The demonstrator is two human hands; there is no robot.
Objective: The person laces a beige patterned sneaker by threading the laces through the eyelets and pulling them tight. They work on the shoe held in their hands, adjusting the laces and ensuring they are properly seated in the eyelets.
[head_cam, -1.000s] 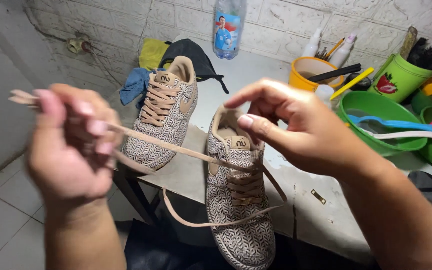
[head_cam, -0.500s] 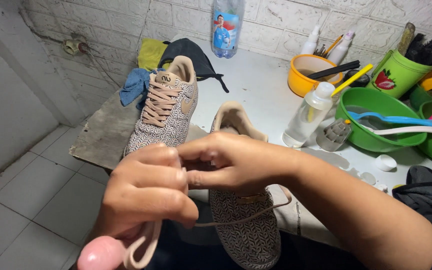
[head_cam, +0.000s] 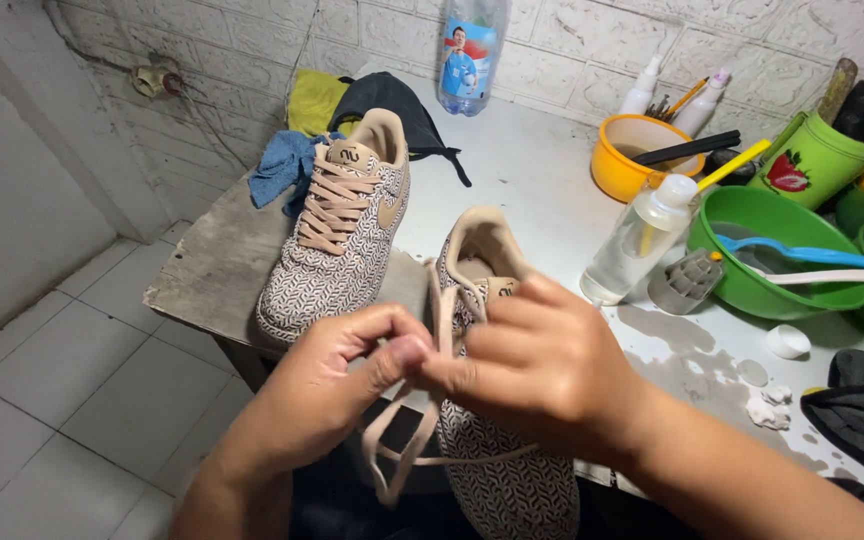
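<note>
left hand (head_cam: 337,385), right hand (head_cam: 537,365): both pinch tan shoelace (head_cam: 444,325) | blue-labelled bottle (head_cam: 470,55) top centre | table (head_cam: 542,180) edge lower left, floor beyond

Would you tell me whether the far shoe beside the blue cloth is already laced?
Yes, the far shoe shows tan laces crossed neatly up its front, beside the blue cloth.

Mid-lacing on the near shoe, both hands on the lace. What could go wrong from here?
1. The near shoe overhangs the table edge; a hard tug by the left hand or right hand on the tan lace could pull it off.
2. The clear bottle stands close beside the right forearm; an elbow swing might tip it.
3. The lace's loose loop hangs below the table and may snag.
</note>
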